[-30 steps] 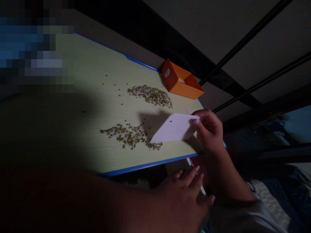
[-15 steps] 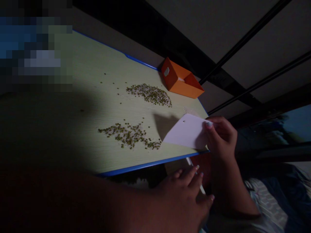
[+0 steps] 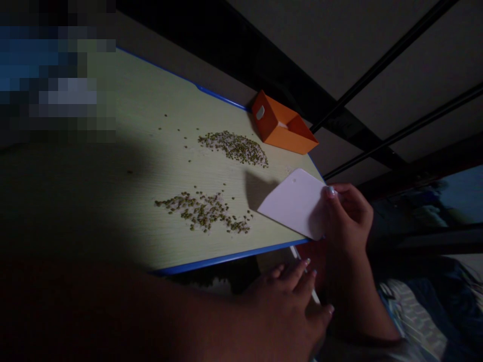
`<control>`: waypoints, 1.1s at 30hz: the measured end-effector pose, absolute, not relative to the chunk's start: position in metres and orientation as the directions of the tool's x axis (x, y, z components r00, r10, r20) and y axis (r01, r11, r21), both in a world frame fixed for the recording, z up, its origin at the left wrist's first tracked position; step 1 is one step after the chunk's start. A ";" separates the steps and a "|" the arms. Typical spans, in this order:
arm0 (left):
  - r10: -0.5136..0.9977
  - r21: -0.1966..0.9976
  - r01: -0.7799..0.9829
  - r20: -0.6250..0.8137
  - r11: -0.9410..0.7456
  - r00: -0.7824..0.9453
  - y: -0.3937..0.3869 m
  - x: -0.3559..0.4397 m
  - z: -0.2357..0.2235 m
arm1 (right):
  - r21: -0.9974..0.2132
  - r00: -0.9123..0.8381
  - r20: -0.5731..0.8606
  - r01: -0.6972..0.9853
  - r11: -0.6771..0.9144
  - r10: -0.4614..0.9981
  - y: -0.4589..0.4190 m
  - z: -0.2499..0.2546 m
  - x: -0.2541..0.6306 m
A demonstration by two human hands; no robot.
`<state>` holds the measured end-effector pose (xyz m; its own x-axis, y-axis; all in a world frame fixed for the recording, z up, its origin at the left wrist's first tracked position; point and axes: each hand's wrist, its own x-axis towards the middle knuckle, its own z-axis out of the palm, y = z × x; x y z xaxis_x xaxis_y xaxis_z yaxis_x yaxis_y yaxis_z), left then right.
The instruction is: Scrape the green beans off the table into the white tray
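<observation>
My right hand pinches a flat white scraper with a small hole near one corner, thumb on top. The scraper is tilted over the right end of the table, its pointed corner close to the nearer pile of green mung beans. Small whitish grains, like rice, are mixed among the beans. A second bean pile lies farther back on the table, also with whitish grains. Below the table's front edge, my left hand has its fingers spread, palm hidden, holding nothing visible.
An open orange box stands at the table's back right corner. The pale wooden table has a blue edge. Several stray beans lie on the left side. A dark wall with bars rises behind; patterned cloth is at lower right.
My right hand has drawn the scraper slightly right and toward the front edge, away from the nearer pile. My left hand has stayed in place.
</observation>
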<state>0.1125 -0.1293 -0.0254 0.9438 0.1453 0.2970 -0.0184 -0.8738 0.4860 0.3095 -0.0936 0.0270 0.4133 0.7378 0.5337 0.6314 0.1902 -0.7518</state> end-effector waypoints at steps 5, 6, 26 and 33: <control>0.157 0.479 -0.013 0.315 -0.878 0.936 -0.131 0.114 -0.027 | -0.724 0.427 0.571 0.664 0.186 0.702 -0.122 0.024 0.290; 0.162 0.482 -0.009 0.311 -0.876 0.936 -0.131 0.114 -0.028 | -0.714 0.405 0.572 0.674 0.189 0.714 -0.127 0.024 0.284; 0.133 0.576 -0.037 0.250 -0.816 0.959 -0.128 0.114 -0.024 | -0.810 0.700 0.515 0.586 0.013 0.495 -0.116 0.028 0.297; 0.161 0.522 -0.032 0.320 -0.852 0.933 -0.131 0.116 -0.032 | -0.820 0.684 0.478 0.573 0.000 0.552 -0.126 0.023 0.277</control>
